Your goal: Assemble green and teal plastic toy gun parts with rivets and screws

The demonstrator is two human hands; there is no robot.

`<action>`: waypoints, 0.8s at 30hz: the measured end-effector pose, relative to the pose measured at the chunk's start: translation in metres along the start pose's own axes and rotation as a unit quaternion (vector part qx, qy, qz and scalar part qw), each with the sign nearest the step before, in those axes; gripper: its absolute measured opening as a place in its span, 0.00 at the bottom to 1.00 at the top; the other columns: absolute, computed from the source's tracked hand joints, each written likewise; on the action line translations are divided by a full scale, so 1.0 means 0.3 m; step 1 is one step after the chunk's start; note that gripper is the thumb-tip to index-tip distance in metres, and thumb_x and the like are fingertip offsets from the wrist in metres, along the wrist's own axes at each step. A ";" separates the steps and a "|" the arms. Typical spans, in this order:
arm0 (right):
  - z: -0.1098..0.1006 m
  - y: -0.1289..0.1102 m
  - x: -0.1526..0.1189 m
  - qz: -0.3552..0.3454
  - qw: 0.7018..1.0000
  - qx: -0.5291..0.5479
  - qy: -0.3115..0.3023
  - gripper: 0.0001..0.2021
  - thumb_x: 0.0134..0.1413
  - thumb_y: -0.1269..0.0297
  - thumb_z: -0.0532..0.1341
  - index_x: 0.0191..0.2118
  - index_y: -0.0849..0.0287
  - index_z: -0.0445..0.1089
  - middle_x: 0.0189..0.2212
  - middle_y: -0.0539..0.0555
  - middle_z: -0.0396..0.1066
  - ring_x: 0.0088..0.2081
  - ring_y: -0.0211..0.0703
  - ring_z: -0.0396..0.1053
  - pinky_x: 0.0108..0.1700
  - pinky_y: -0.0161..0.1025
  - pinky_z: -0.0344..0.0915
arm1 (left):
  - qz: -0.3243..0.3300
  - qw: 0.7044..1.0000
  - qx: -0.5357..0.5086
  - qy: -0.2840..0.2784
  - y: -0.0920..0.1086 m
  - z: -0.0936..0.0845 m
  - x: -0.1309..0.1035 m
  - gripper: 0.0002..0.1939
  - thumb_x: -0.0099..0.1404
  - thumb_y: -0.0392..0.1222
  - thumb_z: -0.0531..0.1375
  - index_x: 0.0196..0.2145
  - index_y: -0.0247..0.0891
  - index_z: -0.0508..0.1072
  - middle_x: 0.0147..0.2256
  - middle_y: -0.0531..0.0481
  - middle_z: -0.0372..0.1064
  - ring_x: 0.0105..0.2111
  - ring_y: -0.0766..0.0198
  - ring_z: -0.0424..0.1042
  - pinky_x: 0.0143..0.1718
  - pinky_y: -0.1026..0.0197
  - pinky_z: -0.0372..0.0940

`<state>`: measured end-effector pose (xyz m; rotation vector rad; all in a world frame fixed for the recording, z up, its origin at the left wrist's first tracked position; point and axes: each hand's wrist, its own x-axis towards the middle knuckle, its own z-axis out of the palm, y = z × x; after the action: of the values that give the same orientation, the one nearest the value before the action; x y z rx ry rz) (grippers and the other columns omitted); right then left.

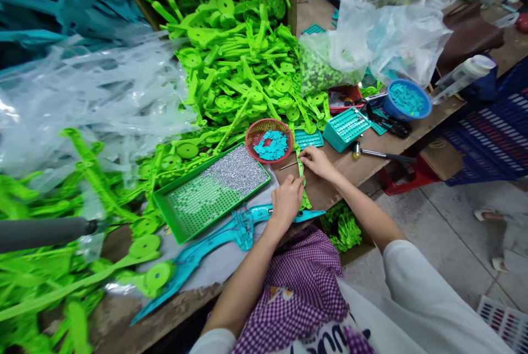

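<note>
My left hand is closed at the lower part of a narrow light-green plastic piece, just above the blue plastic part. At the piece's upper end is my right hand, its fingers closed, with a thin metal rod sticking out to the left. A red basket of small blue pieces stands beyond my hands. To its left, a green tray holds many small metal parts. The blue part lies on the table's near edge, partly hidden by my left forearm.
Green plastic parts are heaped at the back and left. On the right are a teal box, a hammer, a blue bowl and a clear bottle. A grey rod juts in at left.
</note>
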<state>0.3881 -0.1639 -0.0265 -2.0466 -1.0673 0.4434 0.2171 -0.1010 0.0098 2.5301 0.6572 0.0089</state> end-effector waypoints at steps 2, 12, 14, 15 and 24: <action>-0.001 0.001 0.000 -0.005 1.000 0.007 -0.004 0.04 0.54 0.72 0.59 0.33 0.58 0.71 0.33 0.51 0.69 0.34 0.39 0.65 0.42 0.38 0.63 | 0.009 0.999 -0.039 0.013 -0.015 -0.001 0.005 0.15 0.69 0.39 0.55 0.48 0.42 0.78 0.39 0.44 0.74 0.36 0.59 0.75 0.36 0.61 0.65; 0.010 0.004 -0.001 -0.002 1.000 0.013 0.007 0.04 0.54 0.73 0.59 0.33 0.59 0.71 0.33 0.52 0.68 0.35 0.40 0.65 0.44 0.39 0.63 | -0.087 0.981 -0.172 -0.003 -0.053 0.000 0.060 0.09 0.63 0.42 0.60 0.35 0.38 0.80 0.33 0.46 0.79 0.34 0.59 0.75 0.37 0.61 0.63; 0.008 0.011 0.002 -0.002 1.000 0.027 0.001 0.04 0.54 0.72 0.59 0.33 0.59 0.71 0.33 0.52 0.69 0.35 0.40 0.66 0.44 0.38 0.64 | -0.086 0.980 -0.177 -0.003 -0.046 -0.007 0.065 0.09 0.63 0.42 0.60 0.34 0.38 0.80 0.31 0.47 0.78 0.32 0.59 0.75 0.35 0.61 0.62; 0.006 0.016 0.004 0.001 0.999 0.039 -0.006 0.04 0.54 0.71 0.59 0.34 0.59 0.72 0.33 0.52 0.70 0.35 0.40 0.67 0.43 0.38 0.64 | -0.082 0.979 -0.187 0.000 -0.043 -0.010 0.068 0.09 0.63 0.42 0.60 0.34 0.38 0.80 0.30 0.48 0.78 0.31 0.60 0.74 0.35 0.62 0.61; -0.001 0.038 0.011 0.032 0.993 0.108 -0.024 0.10 0.56 0.69 0.59 0.40 0.60 0.77 0.32 0.51 0.76 0.29 0.35 0.69 0.38 0.35 0.66 | -0.123 0.901 -0.411 0.070 -0.083 -0.006 0.092 0.13 0.57 0.47 0.60 0.29 0.34 0.76 0.22 0.55 0.68 0.24 0.67 0.63 0.28 0.66 0.57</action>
<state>0.3964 -0.1653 -0.0350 -1.8893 -0.9404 0.6174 0.2301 -0.0689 -0.0040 1.6314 0.8121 0.3145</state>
